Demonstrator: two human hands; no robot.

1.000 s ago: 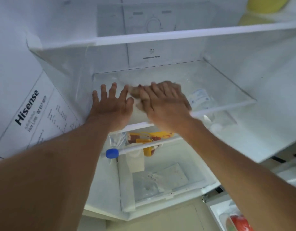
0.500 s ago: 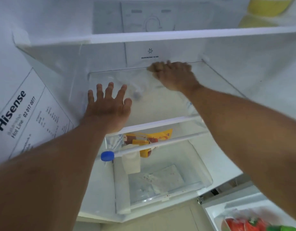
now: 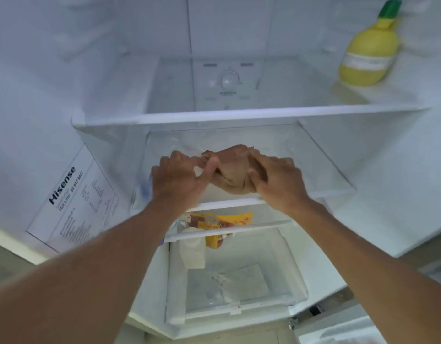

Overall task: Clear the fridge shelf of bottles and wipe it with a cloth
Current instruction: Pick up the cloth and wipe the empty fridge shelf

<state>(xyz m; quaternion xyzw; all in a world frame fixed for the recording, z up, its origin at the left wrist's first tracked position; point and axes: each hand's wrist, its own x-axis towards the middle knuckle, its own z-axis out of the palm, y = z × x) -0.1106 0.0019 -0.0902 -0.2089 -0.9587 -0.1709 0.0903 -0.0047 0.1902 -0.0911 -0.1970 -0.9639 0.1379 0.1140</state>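
A crumpled brownish cloth (image 3: 233, 171) sits over the middle of the glass fridge shelf (image 3: 321, 167), held between both hands. My left hand (image 3: 181, 181) pinches its left edge with thumb and fingers. My right hand (image 3: 276, 181) grips its right side. No bottles stand on this shelf. Whether the cloth touches the glass I cannot tell.
A yellow lemon-shaped bottle (image 3: 368, 53) with a green cap stands on the upper shelf (image 3: 239, 112) at the right. Below, a clear drawer (image 3: 239, 294) holds a yellow packet (image 3: 221, 227) and a white bottle (image 3: 193, 252). A Hisense sticker (image 3: 72, 197) is on the left wall.
My right hand has come back from the rear of the shelf to its middle. My left hand has lifted off the glass and taken hold of the cloth. The view has tilted upward.
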